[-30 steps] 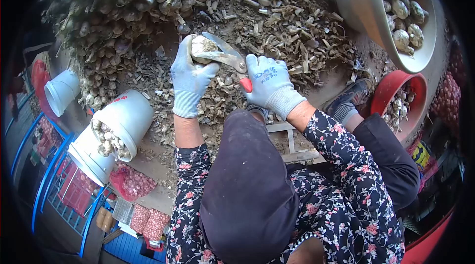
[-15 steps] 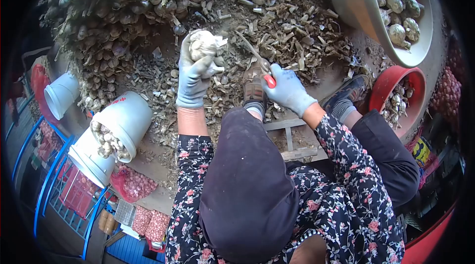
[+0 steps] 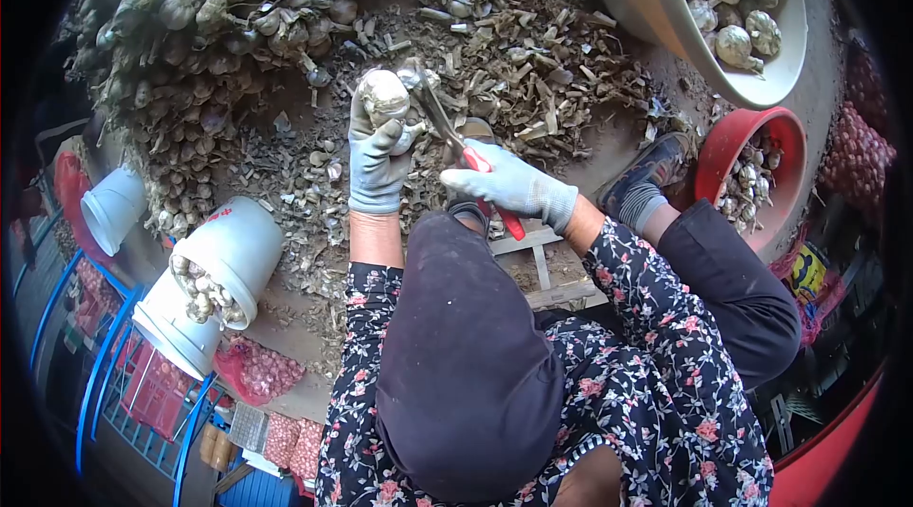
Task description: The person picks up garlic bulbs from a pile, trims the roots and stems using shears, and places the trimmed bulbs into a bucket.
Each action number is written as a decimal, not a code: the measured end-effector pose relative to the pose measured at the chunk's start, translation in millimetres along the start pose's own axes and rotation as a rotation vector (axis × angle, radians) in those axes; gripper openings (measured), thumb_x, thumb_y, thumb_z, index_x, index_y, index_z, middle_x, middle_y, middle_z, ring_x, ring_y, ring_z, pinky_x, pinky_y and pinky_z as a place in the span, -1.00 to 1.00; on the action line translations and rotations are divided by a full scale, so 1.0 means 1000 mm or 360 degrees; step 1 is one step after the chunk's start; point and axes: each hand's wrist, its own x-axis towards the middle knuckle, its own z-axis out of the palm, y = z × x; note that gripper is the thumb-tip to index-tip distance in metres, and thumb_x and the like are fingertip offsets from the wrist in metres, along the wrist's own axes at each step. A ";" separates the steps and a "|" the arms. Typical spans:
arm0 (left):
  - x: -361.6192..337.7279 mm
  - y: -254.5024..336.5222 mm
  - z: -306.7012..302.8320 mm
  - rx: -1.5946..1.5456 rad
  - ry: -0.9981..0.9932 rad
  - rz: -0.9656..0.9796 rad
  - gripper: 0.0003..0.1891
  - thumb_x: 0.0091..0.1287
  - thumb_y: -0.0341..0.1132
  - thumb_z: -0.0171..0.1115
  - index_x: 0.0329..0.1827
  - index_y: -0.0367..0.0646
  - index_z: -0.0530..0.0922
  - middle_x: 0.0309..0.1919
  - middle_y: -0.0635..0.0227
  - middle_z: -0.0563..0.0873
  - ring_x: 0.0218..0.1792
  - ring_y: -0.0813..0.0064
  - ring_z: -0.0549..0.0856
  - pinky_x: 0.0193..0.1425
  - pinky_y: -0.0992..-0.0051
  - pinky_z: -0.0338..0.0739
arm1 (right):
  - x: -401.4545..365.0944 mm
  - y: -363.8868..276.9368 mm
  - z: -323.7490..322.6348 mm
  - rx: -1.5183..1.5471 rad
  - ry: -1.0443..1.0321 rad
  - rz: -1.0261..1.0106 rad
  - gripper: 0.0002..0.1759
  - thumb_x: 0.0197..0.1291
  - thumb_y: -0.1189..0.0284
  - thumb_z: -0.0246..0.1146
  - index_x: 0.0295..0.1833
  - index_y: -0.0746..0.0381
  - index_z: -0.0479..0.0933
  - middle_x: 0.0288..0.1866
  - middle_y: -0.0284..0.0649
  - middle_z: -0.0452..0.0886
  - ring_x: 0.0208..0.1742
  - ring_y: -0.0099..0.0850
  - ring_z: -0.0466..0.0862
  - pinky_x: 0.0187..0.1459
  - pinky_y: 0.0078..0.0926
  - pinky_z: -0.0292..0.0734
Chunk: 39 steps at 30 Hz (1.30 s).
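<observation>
My left hand (image 3: 377, 169), in a grey-white glove, is closed round pale garlic bulbs (image 3: 385, 96), raised over the littered ground. Part of a second bulb shows below the top one, by my fingers. In my right hand (image 3: 523, 188), also gloved, are pruning shears (image 3: 438, 115) with red handles. The handles are spread, and the metal blades point up and left, their tips right by the garlic at the side of my left hand. Dry stem cuttings (image 3: 561, 79) cover the ground behind both hands.
A large heap of untrimmed garlic (image 3: 219, 41) rises at upper left. A pale tub (image 3: 666, 22) of bulbs leans at upper right, above a red tub (image 3: 789, 165) holding more garlic. Tipped white buckets (image 3: 238, 241) lie at left, near a red net bag (image 3: 257, 369).
My right hand has brought the shears up and left to the garlic, with the handles now spread wider. My left hand has turned the bulb so its rounded side shows.
</observation>
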 end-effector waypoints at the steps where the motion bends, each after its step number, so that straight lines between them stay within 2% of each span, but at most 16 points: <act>1: 0.001 -0.001 0.002 0.0032 0.0021 -0.0018 -0.29 0.06 -0.50 0.47 0.31 -0.02 0.37 -0.05 0.33 0.63 -0.17 0.43 0.69 -0.14 0.38 0.73 | -0.002 -0.005 -0.002 0.0015 -0.0004 -0.0028 -0.61 0.27 0.17 0.26 -0.01 0.25 0.45 -0.29 -0.36 0.51 -0.28 -0.64 0.46 -0.24 -0.59 0.45; 4: 0.005 -0.004 0.003 0.0072 0.0023 -0.0048 -0.29 0.07 -0.50 0.46 0.32 -0.02 0.36 0.00 0.33 0.61 -0.15 0.43 0.68 -0.12 0.36 0.74 | -0.006 -0.007 -0.005 0.0110 -0.0016 0.0088 -0.65 0.28 0.18 0.26 -0.08 0.26 0.46 -0.33 -0.39 0.50 -0.29 -0.62 0.42 -0.22 -0.57 0.44; 6: 0.007 -0.008 0.001 0.0111 -0.0013 -0.0079 -0.30 0.08 -0.50 0.45 0.32 -0.02 0.36 -0.01 0.34 0.62 -0.14 0.44 0.68 -0.13 0.37 0.74 | -0.003 0.009 -0.006 -0.0024 0.0095 -0.0112 -0.66 0.28 0.18 0.25 -0.14 0.26 0.47 -0.36 -0.38 0.49 -0.36 -0.62 0.41 -0.29 -0.56 0.44; 7: 0.008 -0.011 0.003 0.0106 0.0002 -0.0078 -0.30 0.09 -0.50 0.45 0.33 -0.02 0.36 -0.05 0.33 0.63 -0.16 0.43 0.69 -0.16 0.38 0.74 | -0.006 0.009 -0.006 -0.0035 0.0157 -0.0117 -0.53 0.21 0.07 0.27 -0.25 0.33 0.46 -0.36 -0.09 0.58 -0.33 -0.40 0.52 -0.18 -0.36 0.46; 10: 0.010 -0.020 0.008 0.0008 -0.0028 -0.0104 -0.30 0.09 -0.50 0.44 0.33 -0.02 0.36 -0.09 0.32 0.64 -0.20 0.43 0.70 -0.18 0.39 0.74 | -0.016 0.007 -0.006 0.0113 0.0120 0.0017 -0.53 0.22 0.07 0.27 -0.23 0.33 0.46 -0.35 -0.09 0.58 -0.32 -0.40 0.51 -0.18 -0.37 0.46; 12: 0.008 -0.023 0.011 -0.0006 -0.0016 -0.0132 -0.30 0.09 -0.50 0.45 0.33 -0.01 0.36 -0.10 0.31 0.64 -0.22 0.42 0.71 -0.17 0.38 0.75 | -0.018 0.012 -0.006 0.0094 0.0143 -0.0005 -0.54 0.22 0.08 0.28 -0.22 0.32 0.47 -0.37 -0.13 0.56 -0.33 -0.44 0.49 -0.20 -0.40 0.46; 14: 0.007 -0.023 0.015 0.0043 0.0019 -0.0143 -0.30 0.08 -0.50 0.45 0.33 0.00 0.37 -0.09 0.31 0.64 -0.21 0.42 0.71 -0.16 0.36 0.75 | -0.021 0.012 -0.007 0.0247 0.0105 -0.0068 -0.69 0.29 0.17 0.25 -0.27 0.21 0.44 -0.47 -0.47 0.43 -0.44 -0.68 0.38 -0.40 -0.60 0.37; 16: 0.005 -0.021 0.018 0.0049 0.0009 -0.0177 -0.26 0.05 -0.52 0.46 0.34 0.02 0.36 -0.09 0.31 0.64 -0.20 0.41 0.70 -0.13 0.33 0.75 | -0.022 0.014 -0.011 0.0399 0.0011 0.0032 -0.69 0.29 0.18 0.25 -0.19 0.22 0.48 -0.38 -0.45 0.52 -0.37 -0.64 0.48 -0.30 -0.60 0.44; 18: 0.000 -0.020 0.024 0.0101 -0.0010 -0.0233 -0.22 0.03 -0.53 0.48 0.35 0.01 0.34 -0.10 0.32 0.64 -0.19 0.42 0.70 -0.15 0.37 0.73 | -0.022 0.017 -0.013 0.0873 -0.0004 -0.0114 -0.60 0.26 0.09 0.26 -0.16 0.24 0.49 -0.29 -0.35 0.55 -0.27 -0.58 0.50 -0.20 -0.52 0.47; 22: -0.002 -0.021 0.029 0.0131 -0.0059 -0.0092 -0.20 0.03 -0.51 0.48 0.37 0.12 0.33 0.01 0.31 0.64 -0.12 0.39 0.71 -0.04 0.36 0.69 | -0.041 0.001 -0.027 0.1769 0.0153 0.0387 -0.60 0.27 0.20 0.26 0.00 0.30 0.43 -0.16 -0.34 0.56 -0.11 -0.49 0.61 -0.01 -0.49 0.53; 24: 0.002 -0.018 0.026 0.0118 -0.0073 -0.0114 -0.19 0.02 -0.51 0.48 0.37 0.13 0.33 0.01 0.32 0.65 -0.10 0.38 0.71 -0.05 0.36 0.69 | -0.037 0.008 -0.029 0.1240 0.0059 0.0082 -0.61 0.29 0.17 0.24 0.03 0.23 0.41 -0.21 -0.39 0.51 -0.25 -0.58 0.54 -0.14 -0.49 0.50; 26: 0.000 -0.020 0.022 0.0090 -0.0119 -0.0162 -0.20 0.03 -0.50 0.48 0.37 0.12 0.32 0.01 0.30 0.65 -0.11 0.39 0.72 -0.06 0.37 0.69 | -0.041 0.009 -0.026 0.1081 0.0103 0.0036 -0.67 0.27 0.22 0.26 -0.04 0.22 0.42 -0.26 -0.43 0.45 -0.33 -0.63 0.45 -0.28 -0.57 0.46; 28: -0.001 -0.021 0.023 0.0092 -0.0125 -0.0209 -0.22 0.04 -0.48 0.49 0.36 0.09 0.33 0.00 0.28 0.66 -0.11 0.38 0.72 -0.08 0.37 0.69 | -0.035 0.004 -0.029 0.0407 -0.0002 0.0012 -0.65 0.26 0.23 0.28 0.00 0.22 0.41 -0.25 -0.42 0.45 -0.33 -0.67 0.45 -0.34 -0.64 0.44; 34: -0.002 -0.026 0.027 -0.0136 -0.0155 -0.0343 -0.18 0.03 -0.56 0.46 0.39 0.08 0.30 0.04 0.28 0.61 -0.07 0.28 0.70 -0.09 0.31 0.74 | -0.030 -0.012 -0.032 0.0638 -0.0119 -0.0038 -0.63 0.26 0.26 0.27 0.06 0.25 0.43 -0.22 -0.40 0.50 -0.35 -0.67 0.49 -0.30 -0.67 0.48; 37: -0.003 -0.028 0.031 -0.0122 -0.0050 -0.0340 -0.16 0.01 -0.55 0.47 0.39 0.09 0.30 0.05 0.27 0.60 -0.07 0.28 0.69 -0.12 0.35 0.75 | -0.028 0.002 -0.034 0.0461 -0.0032 -0.0115 -0.71 0.27 0.29 0.26 -0.08 0.28 0.46 -0.24 -0.39 0.54 -0.27 -0.69 0.51 -0.27 -0.64 0.46; 39: 0.005 -0.031 0.047 -0.0084 -0.0032 -0.0264 -0.20 0.02 -0.55 0.46 0.37 -0.01 0.30 0.06 0.24 0.59 -0.03 0.31 0.67 -0.13 0.37 0.75 | -0.034 -0.003 -0.038 0.0516 0.0076 -0.0023 -0.77 0.27 0.31 0.26 -0.23 0.27 0.47 -0.43 -0.41 0.52 -0.43 -0.67 0.50 -0.42 -0.62 0.43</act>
